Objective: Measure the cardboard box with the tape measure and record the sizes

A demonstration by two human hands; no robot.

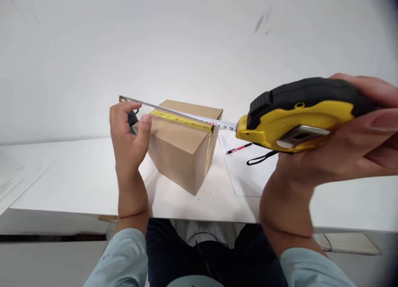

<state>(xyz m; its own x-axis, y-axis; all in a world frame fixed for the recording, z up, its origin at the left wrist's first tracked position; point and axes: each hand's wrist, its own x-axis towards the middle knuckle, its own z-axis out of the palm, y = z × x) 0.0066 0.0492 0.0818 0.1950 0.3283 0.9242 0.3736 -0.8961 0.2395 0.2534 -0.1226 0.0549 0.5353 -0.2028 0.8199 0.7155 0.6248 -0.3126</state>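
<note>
My right hand (pixel 351 142) grips a yellow and black tape measure (pixel 298 117), its metal belt clip facing me and a black wrist strap (pixel 263 157) hanging below. The thin blade (pixel 177 110) stretches left from it, above a closed brown cardboard box (pixel 174 154). My left hand (pixel 129 133) is at the blade's far end, index finger against or just under it, thumb apart and near the box's left edge. Whether the fingers pinch the blade is not clear. Yellow printed packing tape (pixel 180 120) runs along the box top and down its right side.
Right of the box lies a white sheet of paper (pixel 245 179) with a red and black pen (pixel 239 148) on it. A black object (pixel 133 118) shows partly behind my left hand. The white table (pixel 77 175) meets a white wall (pixel 186 38) behind.
</note>
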